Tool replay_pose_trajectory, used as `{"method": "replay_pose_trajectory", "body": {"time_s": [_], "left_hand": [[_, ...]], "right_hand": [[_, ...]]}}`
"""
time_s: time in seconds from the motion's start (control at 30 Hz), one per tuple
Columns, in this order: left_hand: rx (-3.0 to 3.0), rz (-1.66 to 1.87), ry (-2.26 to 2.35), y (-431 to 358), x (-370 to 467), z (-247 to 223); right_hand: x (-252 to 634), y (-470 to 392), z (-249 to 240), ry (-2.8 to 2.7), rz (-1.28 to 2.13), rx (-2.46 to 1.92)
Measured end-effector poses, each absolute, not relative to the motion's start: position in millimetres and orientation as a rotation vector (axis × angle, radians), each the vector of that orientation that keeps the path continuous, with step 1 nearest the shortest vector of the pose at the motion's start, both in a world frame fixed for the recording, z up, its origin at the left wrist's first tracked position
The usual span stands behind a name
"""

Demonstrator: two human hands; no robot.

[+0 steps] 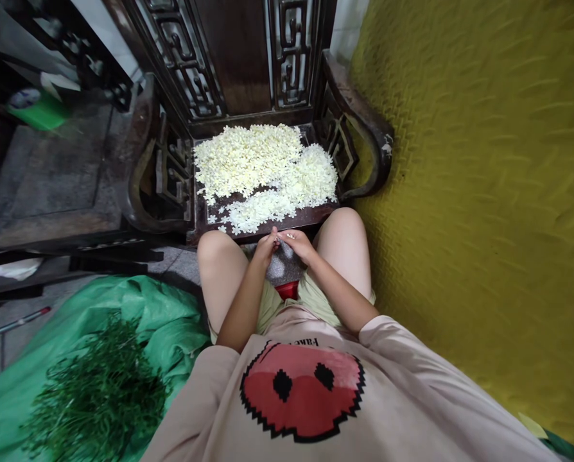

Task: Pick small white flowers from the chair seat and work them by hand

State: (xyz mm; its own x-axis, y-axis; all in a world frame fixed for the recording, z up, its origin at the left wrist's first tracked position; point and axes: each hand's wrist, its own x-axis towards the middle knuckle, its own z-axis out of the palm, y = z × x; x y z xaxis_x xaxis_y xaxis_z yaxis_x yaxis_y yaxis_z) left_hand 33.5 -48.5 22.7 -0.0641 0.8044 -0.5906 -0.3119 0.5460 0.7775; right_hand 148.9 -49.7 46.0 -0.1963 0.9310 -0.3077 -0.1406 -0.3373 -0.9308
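Small white and pale yellow flowers (248, 160) lie heaped over the seat of a dark carved wooden chair (248, 70). My left hand (266, 246) and my right hand (297, 244) meet just in front of the seat's edge, between my knees. The fingers of both hands are pinched together around something thin and pale, too small to make out. A small white flower (291, 236) shows at my right fingers.
At the lower left, green feathery stems (99, 391) lie on a green sheet (137, 298). A green roll (37, 109) sits on the wooden surface (60, 167) at left. The chair's curved arms flank the flowers. A yellow textured sheet (479, 192) rises on the right.
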Motion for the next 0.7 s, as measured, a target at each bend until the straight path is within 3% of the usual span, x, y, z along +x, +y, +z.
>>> {"method": "replay_pose_trajectory", "body": {"time_s": [0.43, 0.7], "left_hand": [[0.440, 0.992, 1.389, -45.8, 34.7, 19.7], [0.108, 1.233, 1.567, -15.6, 11.2, 11.1]], "right_hand": [[148.3, -49.9, 34.7, -0.915, 1.570, -1.352], [156.8, -44.5, 23.4, -0.706, 1.512, -1.509]]}}
